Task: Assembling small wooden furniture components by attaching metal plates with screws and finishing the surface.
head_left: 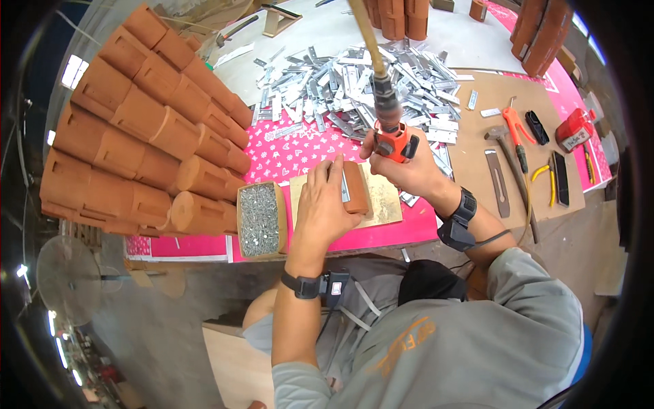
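Holding a curved reddish-brown block (356,189) on a flat tan board (386,206), my left hand (320,199) is full; my right hand (411,165) grips an orange-and-black power tool (394,142). Farther out, I see piled flat silver metal strips (351,80).

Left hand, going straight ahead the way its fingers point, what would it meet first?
Probably the near edge of the heap of metal strips, just beyond some pink table covering. Depth is unclear, so the left hand might pass above them.
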